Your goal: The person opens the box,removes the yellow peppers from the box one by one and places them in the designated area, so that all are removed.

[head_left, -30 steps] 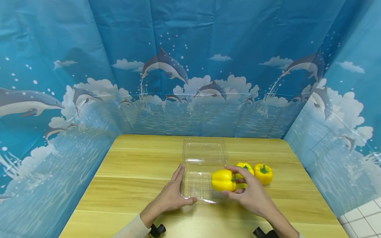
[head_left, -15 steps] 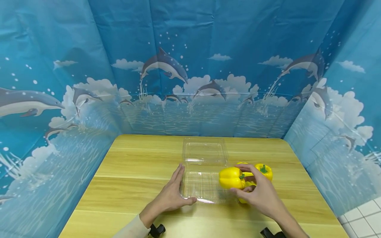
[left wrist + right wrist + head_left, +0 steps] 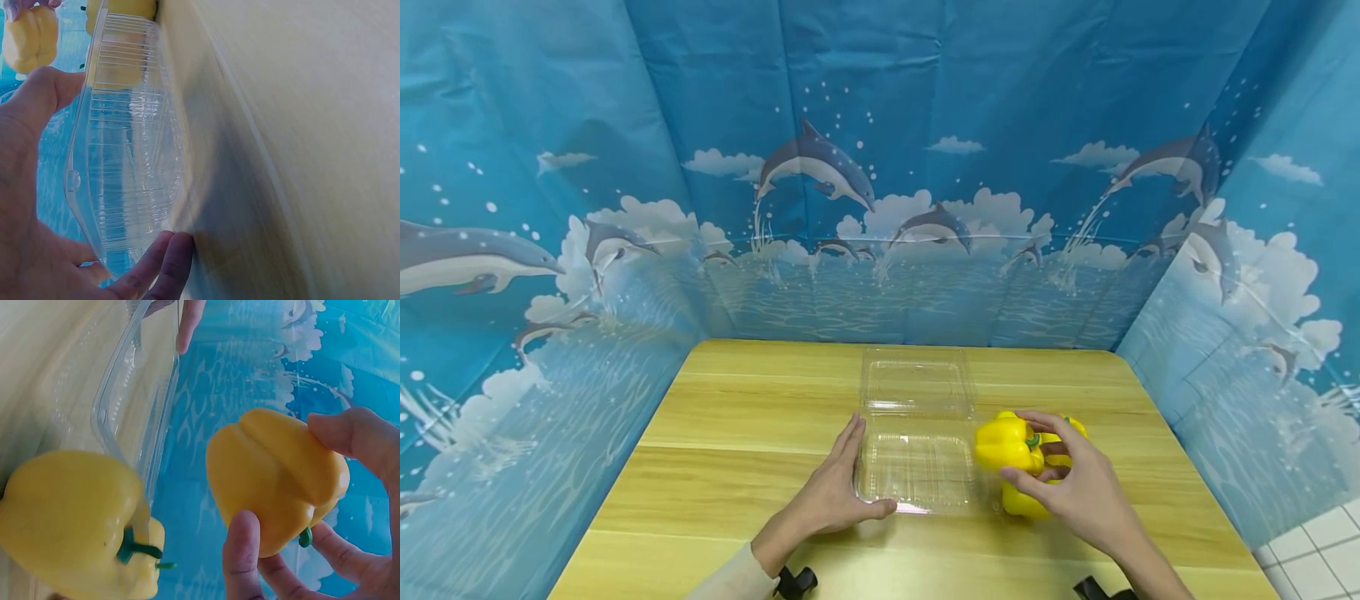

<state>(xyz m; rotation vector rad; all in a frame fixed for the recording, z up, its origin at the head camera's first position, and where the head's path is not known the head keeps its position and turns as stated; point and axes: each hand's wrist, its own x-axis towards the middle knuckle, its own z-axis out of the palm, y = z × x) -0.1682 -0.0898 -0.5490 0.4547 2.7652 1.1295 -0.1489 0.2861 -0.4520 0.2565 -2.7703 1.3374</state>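
Observation:
A yellow bell pepper (image 3: 1003, 443) is held in the air by my right hand (image 3: 1078, 487), thumb and fingers around its stem end. It is just off the right side of a clear plastic container (image 3: 917, 507), whose lid (image 3: 917, 383) lies folded back behind it. No pepper lies in the container. My left hand (image 3: 831, 492) rests at the near left corner, its thumb on the rim and fingers along the side. More yellow peppers stand beyond the container's right edge; one pepper (image 3: 69, 519) shows plainly in the right wrist view, and my right hand partly hides them in the head view.
Under everything is a wood-patterned table (image 3: 760, 417). A blue curtain (image 3: 880, 292) printed with dolphins hangs behind it and on both sides. White tiles (image 3: 1322, 550) show at the lower right.
My right hand has carried the yellow bell pepper to the right, from over the container to past its right edge. My left hand has stayed in place.

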